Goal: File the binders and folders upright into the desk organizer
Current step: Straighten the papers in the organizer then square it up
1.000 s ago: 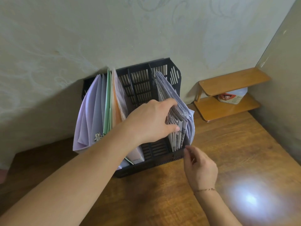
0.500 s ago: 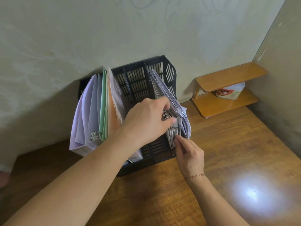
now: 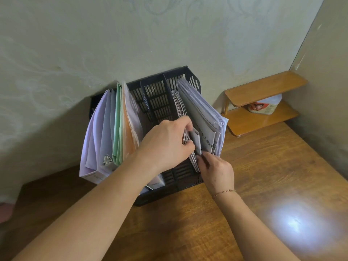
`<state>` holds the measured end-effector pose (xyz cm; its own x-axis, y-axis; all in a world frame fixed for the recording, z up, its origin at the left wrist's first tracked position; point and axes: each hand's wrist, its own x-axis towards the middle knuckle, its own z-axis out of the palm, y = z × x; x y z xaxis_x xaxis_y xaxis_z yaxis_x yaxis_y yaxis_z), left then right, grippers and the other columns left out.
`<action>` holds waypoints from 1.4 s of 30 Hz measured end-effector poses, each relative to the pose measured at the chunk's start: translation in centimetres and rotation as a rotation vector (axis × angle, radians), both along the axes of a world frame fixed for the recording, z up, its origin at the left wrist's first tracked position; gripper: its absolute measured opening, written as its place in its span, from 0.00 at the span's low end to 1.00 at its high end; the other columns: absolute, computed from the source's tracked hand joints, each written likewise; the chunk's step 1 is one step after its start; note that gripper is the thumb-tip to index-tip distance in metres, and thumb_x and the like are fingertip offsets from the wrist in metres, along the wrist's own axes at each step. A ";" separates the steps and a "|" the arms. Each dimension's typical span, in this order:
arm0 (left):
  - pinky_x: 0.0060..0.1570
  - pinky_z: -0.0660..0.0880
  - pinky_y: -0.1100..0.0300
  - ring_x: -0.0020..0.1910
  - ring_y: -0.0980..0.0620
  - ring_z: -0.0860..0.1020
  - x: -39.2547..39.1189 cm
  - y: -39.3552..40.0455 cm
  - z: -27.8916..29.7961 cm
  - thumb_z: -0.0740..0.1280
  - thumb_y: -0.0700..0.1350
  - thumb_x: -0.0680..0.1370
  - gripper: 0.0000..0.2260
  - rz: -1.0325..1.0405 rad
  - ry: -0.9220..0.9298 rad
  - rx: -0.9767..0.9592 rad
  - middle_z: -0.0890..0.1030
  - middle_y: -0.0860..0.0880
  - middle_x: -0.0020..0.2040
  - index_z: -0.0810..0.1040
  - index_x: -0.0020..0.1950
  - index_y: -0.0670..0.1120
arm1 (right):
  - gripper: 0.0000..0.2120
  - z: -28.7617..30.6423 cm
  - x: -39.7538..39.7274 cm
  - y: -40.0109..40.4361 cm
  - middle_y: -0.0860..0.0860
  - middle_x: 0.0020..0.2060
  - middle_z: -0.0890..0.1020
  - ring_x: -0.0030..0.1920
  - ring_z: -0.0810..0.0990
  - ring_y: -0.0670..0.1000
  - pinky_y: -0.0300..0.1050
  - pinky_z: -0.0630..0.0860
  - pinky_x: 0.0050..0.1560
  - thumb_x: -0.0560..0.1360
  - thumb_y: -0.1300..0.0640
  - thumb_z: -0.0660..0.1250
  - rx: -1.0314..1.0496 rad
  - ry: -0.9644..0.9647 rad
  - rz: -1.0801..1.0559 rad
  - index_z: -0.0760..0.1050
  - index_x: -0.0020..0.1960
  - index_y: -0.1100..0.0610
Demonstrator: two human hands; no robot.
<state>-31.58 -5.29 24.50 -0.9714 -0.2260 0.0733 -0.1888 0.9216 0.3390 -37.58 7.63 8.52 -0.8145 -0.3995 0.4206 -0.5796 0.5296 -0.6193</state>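
Observation:
A black slotted desk organizer [image 3: 156,95] stands against the wall on the wooden desk. Its left slots hold an upright lilac binder [image 3: 96,132], a green folder [image 3: 117,125] and an orange folder [image 3: 130,121]. The right slot holds a stack of grey and white paper folders [image 3: 205,117]. My left hand [image 3: 165,144] grips a thin bundle of those papers at their front edge, fingers curled into the gap. My right hand [image 3: 216,170] pinches the lower front edge of a grey folder beside it.
The middle slots of the organizer hold nothing. A small two-tier wooden shelf [image 3: 263,87] sits in the back right corner with a white packet [image 3: 265,107] under its top board. A bright light spot lies on the wooden desk [image 3: 282,166] at the right.
My right hand rose from the organizer's front rim to the folders' lower edge and took hold. My left hand worked its fingers deeper, parting the stack.

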 end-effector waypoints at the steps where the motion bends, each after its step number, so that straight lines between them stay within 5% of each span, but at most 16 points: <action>1: 0.34 0.76 0.57 0.31 0.54 0.77 0.0 0.0 0.0 0.66 0.51 0.75 0.12 -0.007 0.008 0.000 0.78 0.52 0.40 0.69 0.57 0.57 | 0.10 0.1 -0.2 0.0 0.54 0.29 0.80 0.27 0.77 0.57 0.50 0.76 0.26 0.76 0.55 0.67 0.038 -0.005 0.002 0.79 0.40 0.59; 4: 0.34 0.76 0.60 0.28 0.57 0.76 0.2 0.1 -0.3 0.66 0.48 0.76 0.20 -0.038 0.055 -0.001 0.78 0.53 0.37 0.69 0.67 0.58 | 0.12 0.2 0.2 0.5 0.51 0.24 0.75 0.22 0.72 0.55 0.46 0.70 0.20 0.76 0.58 0.65 0.014 0.080 0.051 0.74 0.33 0.58; 7: 0.32 0.71 0.66 0.26 0.59 0.72 0.4 0.2 -0.7 0.66 0.48 0.77 0.17 -0.050 0.091 0.000 0.72 0.58 0.33 0.73 0.66 0.56 | 0.15 -0.2 1.5 1.4 0.47 0.22 0.71 0.19 0.67 0.50 0.39 0.60 0.19 0.78 0.53 0.61 0.015 0.086 0.071 0.70 0.33 0.53; 12: 0.37 0.70 0.62 0.35 0.57 0.71 0.4 0.7 -1.0 0.68 0.61 0.72 0.23 -0.048 0.050 -0.035 0.68 0.61 0.35 0.72 0.64 0.55 | 0.15 -2.4 2.4 2.1 0.49 0.27 0.79 0.28 0.79 0.53 0.41 0.54 0.25 0.81 0.44 0.49 0.431 -0.073 0.008 0.72 0.49 0.48; 17: 0.34 0.66 0.65 0.42 0.53 0.77 0.7 1.7 -0.9 0.66 0.67 0.71 0.27 -0.013 0.150 -0.140 0.76 0.55 0.44 0.73 0.63 0.51 | 0.12 -1.5 1.7 1.6 0.47 0.20 0.73 0.18 0.70 0.50 0.35 0.47 0.24 0.78 0.50 0.61 0.273 0.026 0.005 0.73 0.37 0.51; 22: 0.45 0.76 0.55 0.52 0.44 0.81 0.5 1.6 -1.0 0.66 0.54 0.78 0.18 -0.011 0.163 -0.160 0.82 0.45 0.54 0.76 0.62 0.44 | 0.12 -2.9 1.5 1.2 0.47 0.24 0.77 0.21 0.75 0.51 0.37 0.62 0.23 0.79 0.48 0.59 0.265 0.036 -0.005 0.76 0.42 0.50; 27: 0.40 0.74 0.58 0.48 0.48 0.80 0.5 1.8 -1.2 0.66 0.62 0.75 0.23 0.010 0.166 -0.155 0.81 0.48 0.50 0.77 0.60 0.46 | 0.12 -4.3 1.3 1.5 0.49 0.31 0.82 0.30 0.81 0.55 0.43 0.74 0.31 0.80 0.47 0.50 0.476 -0.062 0.067 0.70 0.55 0.48; 33: 0.37 0.75 0.58 0.43 0.48 0.80 0.3 2.1 -1.3 0.65 0.52 0.79 0.16 0.026 0.171 -0.168 0.81 0.46 0.49 0.76 0.61 0.43 | 0.14 -3.2 1.2 1.0 0.49 0.25 0.80 0.24 0.78 0.53 0.38 0.64 0.24 0.79 0.48 0.54 0.540 0.023 0.052 0.76 0.44 0.51; 35: 0.34 0.70 0.61 0.38 0.52 0.76 0.3 2.4 -1.4 0.64 0.50 0.79 0.19 0.012 0.158 -0.162 0.80 0.48 0.46 0.70 0.67 0.45 | 0.09 -3.4 2.0 1.3 0.49 0.24 0.79 0.22 0.77 0.52 0.38 0.63 0.23 0.79 0.50 0.57 0.519 -0.014 0.075 0.73 0.50 0.52; 38: 0.30 0.67 0.62 0.33 0.52 0.72 0.4 2.4 -1.6 0.63 0.53 0.79 0.24 0.017 0.120 -0.164 0.73 0.52 0.41 0.62 0.72 0.48 | 0.17 -4.1 3.0 2.4 0.49 0.26 0.79 0.22 0.77 0.51 0.37 0.62 0.22 0.76 0.50 0.59 0.492 -0.033 0.137 0.65 0.64 0.51; 42: 0.31 0.68 0.60 0.37 0.47 0.78 0.3 2.3 -1.4 0.64 0.56 0.78 0.20 0.029 0.156 -0.199 0.79 0.49 0.43 0.68 0.67 0.50 | 0.12 -3.4 1.7 3.3 0.47 0.25 0.79 0.20 0.74 0.48 0.34 0.61 0.21 0.74 0.54 0.64 0.160 -0.019 -0.041 0.77 0.56 0.51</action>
<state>-31.24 -2.96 23.09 -0.9381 -0.2197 0.2677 -0.1757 0.9680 0.1790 -35.91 10.89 5.07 -0.8386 -0.4263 0.3391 -0.5447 0.6453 -0.5356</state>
